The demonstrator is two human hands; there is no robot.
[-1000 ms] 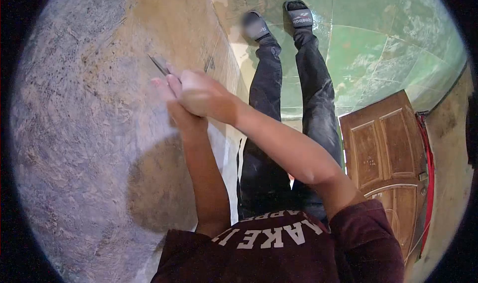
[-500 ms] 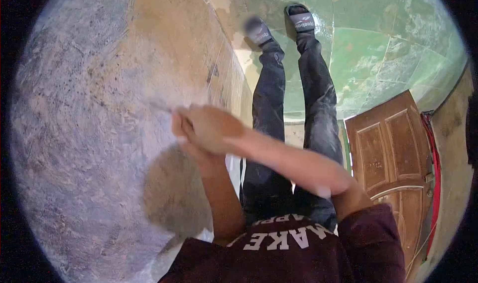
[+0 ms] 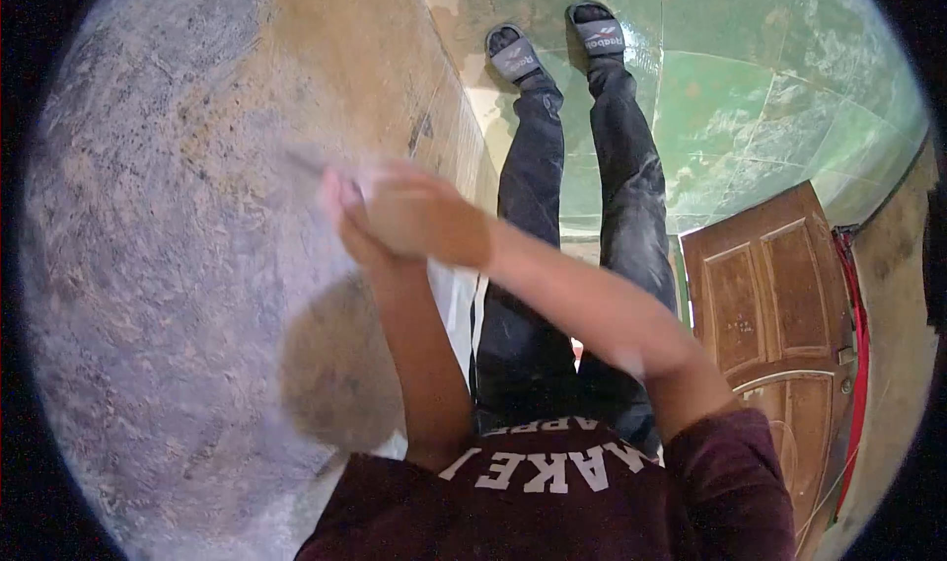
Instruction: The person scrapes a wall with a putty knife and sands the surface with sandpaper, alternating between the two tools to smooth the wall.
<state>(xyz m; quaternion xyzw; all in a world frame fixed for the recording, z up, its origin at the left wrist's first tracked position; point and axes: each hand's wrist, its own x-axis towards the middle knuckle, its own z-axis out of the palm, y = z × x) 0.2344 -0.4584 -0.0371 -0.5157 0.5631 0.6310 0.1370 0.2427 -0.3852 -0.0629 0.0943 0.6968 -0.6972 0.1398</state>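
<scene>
A thin grey tool [image 3: 304, 160], smeared by motion, juts out from between my two hands toward the rough plastered wall [image 3: 178, 295] at my left. My left hand [image 3: 347, 206] is closed around it, fingers up near its blade-like end. Lying over the left hand, my right hand [image 3: 419, 216] is also closed, its arm crossing my body from the right. The handle is hidden in the hands, and I cannot tell the tool's exact kind. The tool's tip overlaps the wall's whitish and tan surface in this view.
Below me is a green tiled floor [image 3: 715, 107] with whitish smears, where my feet stand in slide sandals [image 3: 602, 38]. A brown panelled wooden door [image 3: 735, 290] is at the right, with a red strip [image 3: 860, 364] beside it. My head's shadow [image 3: 340, 364] falls on the wall.
Both hands and the tool have shifted up in the view, toward my feet, and slightly left along the wall. One foot, blurred before, now shows sharply.
</scene>
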